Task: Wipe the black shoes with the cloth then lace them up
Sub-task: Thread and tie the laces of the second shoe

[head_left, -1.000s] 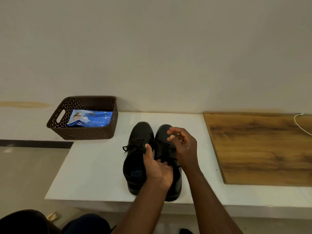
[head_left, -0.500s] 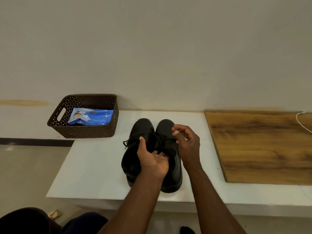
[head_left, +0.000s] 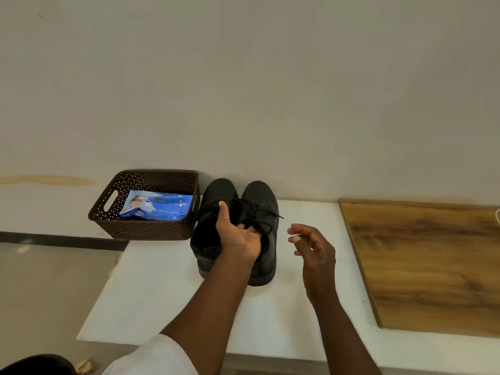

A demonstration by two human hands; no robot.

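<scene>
White tabletop (head_left: pixel 162 293) carries a wooden board (head_left: pixel 433 261), a brown basket (head_left: pixel 151 228) and two black shoes (head_left: pixel 259 201) side by side. Left hand (head_left: pixel 238 236) grips both shoes between them; right hand (head_left: pixel 313 247) hovers beside them, loosely curled, empty.

Soft, even, rather dim indoor light; faint shadows under the shoes (head_left: pixel 238 228); no glare; slight overall softness; wide-angle bending towards the edges.
</scene>
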